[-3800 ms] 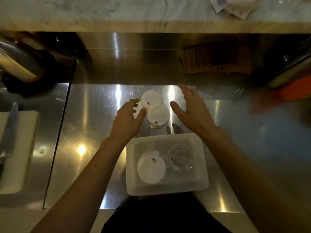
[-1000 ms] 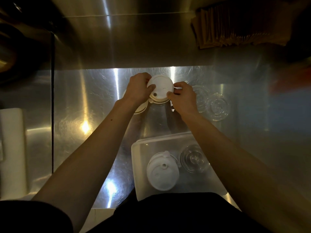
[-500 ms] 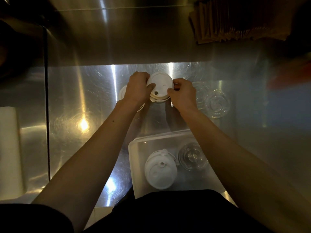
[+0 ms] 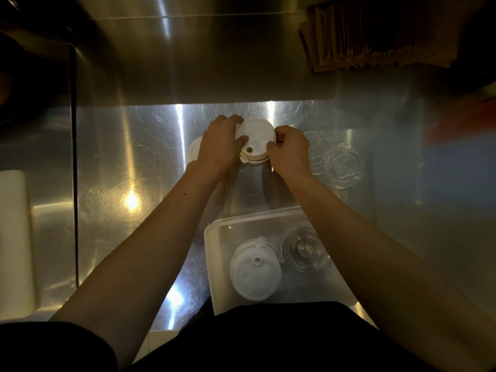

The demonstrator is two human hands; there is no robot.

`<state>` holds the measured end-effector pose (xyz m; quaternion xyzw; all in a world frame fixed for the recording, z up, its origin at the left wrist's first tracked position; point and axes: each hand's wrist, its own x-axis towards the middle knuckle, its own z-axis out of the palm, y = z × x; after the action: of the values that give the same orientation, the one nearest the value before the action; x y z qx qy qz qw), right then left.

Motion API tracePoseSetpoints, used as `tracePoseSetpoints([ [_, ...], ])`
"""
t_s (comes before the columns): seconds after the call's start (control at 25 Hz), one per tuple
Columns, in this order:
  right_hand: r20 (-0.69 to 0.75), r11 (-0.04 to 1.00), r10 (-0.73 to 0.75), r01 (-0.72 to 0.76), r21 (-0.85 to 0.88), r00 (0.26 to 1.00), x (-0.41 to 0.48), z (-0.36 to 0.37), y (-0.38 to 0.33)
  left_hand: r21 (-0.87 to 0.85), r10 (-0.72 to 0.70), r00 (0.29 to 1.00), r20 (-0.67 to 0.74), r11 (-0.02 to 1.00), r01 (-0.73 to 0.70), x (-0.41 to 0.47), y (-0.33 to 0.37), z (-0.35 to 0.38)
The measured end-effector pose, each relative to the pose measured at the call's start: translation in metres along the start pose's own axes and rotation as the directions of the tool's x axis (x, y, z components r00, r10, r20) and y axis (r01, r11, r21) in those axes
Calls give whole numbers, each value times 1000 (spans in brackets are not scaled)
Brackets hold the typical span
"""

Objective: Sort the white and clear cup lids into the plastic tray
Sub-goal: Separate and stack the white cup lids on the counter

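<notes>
A small stack of white cup lids sits at the back of the steel counter. My left hand grips its left side and my right hand pinches its right edge. Another white lid peeks out from under my left hand. Two clear lids lie on the counter to the right of my right hand. Near me stands the translucent plastic tray, holding a pile of white lids on its left and a stack of clear lids on its right.
A row of brown paper sleeves leans at the back right. A white cutting board lies at the far left past a seam in the counter. A blurred orange object sits at the right edge.
Since 3.8 s ago both hands closed onto the white lid stack. Over the last second they hold it in nearly the same place; the clear lids to the right have come into view.
</notes>
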<state>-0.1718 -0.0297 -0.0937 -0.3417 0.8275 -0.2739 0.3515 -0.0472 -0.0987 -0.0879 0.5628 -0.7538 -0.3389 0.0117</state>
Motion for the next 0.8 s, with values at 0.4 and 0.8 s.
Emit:
tracePoseSetpoints([
  [0.4,57,997,-82,82,1,995,-20,-18,-15,-100,-22,982,-188,995,3,-24,-1,-26],
  [0.8,222,976,-193,211,-60,956,-50,0,-55,-246,-195,952,-238,960,135,-62,-50,-50],
])
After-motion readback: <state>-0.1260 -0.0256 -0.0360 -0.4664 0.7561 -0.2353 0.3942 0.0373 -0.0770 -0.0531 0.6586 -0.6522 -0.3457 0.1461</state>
